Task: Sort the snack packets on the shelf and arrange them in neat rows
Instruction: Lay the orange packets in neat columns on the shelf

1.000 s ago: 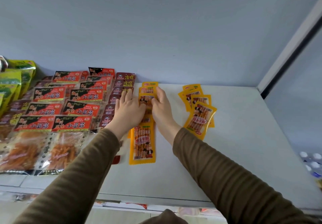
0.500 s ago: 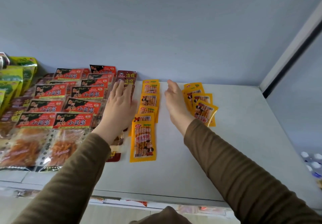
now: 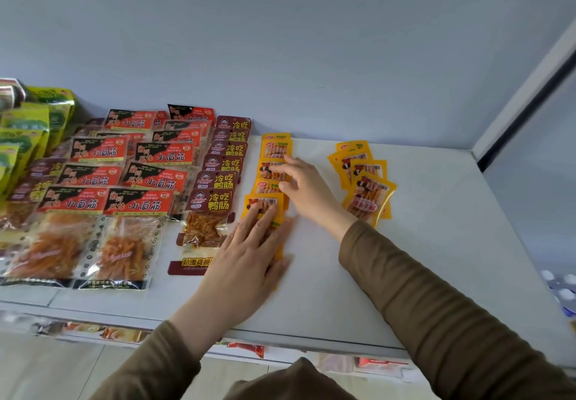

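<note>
A column of overlapping yellow snack packets (image 3: 274, 150) runs from the back wall toward me on the white shelf (image 3: 436, 244). My left hand (image 3: 249, 256) lies flat with straight fingers on the nearest yellow packet and hides most of it. My right hand (image 3: 302, 184) touches the middle packets of that column with its fingertips. A loose fan of yellow packets (image 3: 363, 178) lies to the right, apart from both hands.
Dark red packets (image 3: 223, 166) form a column left of the yellow one. Red-and-black packets (image 3: 137, 175) fill two columns further left, with green bags (image 3: 28, 131) at the far left. The shelf's side wall (image 3: 530, 150) stands right; the front edge is near me.
My left hand slid from the dark red packets onto the nearest yellow packet. My right hand came back left from beside the loose fan onto the yellow column.
</note>
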A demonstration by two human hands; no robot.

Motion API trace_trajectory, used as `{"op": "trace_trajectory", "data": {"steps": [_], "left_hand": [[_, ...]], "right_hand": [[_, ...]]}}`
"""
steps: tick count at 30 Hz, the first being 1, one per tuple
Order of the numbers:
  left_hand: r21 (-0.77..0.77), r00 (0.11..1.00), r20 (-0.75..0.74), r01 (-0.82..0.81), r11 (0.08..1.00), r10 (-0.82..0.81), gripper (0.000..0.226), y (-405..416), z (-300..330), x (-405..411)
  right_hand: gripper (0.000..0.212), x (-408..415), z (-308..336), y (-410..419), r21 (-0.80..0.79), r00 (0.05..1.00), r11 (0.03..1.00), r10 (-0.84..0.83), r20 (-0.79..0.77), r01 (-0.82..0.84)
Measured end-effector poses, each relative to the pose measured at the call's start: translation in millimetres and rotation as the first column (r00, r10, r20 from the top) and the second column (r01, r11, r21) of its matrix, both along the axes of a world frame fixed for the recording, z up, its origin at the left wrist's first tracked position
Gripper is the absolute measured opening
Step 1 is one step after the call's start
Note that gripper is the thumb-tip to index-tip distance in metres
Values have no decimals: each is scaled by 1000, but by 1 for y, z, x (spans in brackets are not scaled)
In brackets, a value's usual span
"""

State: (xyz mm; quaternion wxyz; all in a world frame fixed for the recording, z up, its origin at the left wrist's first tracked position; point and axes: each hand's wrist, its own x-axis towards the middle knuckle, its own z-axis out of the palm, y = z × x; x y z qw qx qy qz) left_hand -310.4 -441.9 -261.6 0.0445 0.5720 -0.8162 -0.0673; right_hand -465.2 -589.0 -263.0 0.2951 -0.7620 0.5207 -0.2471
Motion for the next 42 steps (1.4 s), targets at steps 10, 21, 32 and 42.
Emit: {"op": "trace_trajectory", "data": {"steps": [10, 21, 32, 42], "left_hand": [[-3, 993, -34, -116, 993, 115, 77, 15, -5, -1], [-27, 993, -108, -51, 998, 48, 72, 4, -5, 13], [-51, 978, 20, -208, 977, 209, 78, -15, -3, -9], [-73, 989, 59, -133, 988, 138, 67, -33, 2, -20]], "right_hand": [[38, 2, 1, 4, -39, 1000, 999, -20, -22, 19], [35, -1, 6, 11, 94, 893, 983, -183, 411, 158], [57, 44, 3, 51, 407, 659, 903, -392, 643, 140], [55, 37, 26, -33, 393, 676, 880, -461, 575, 266]]}}
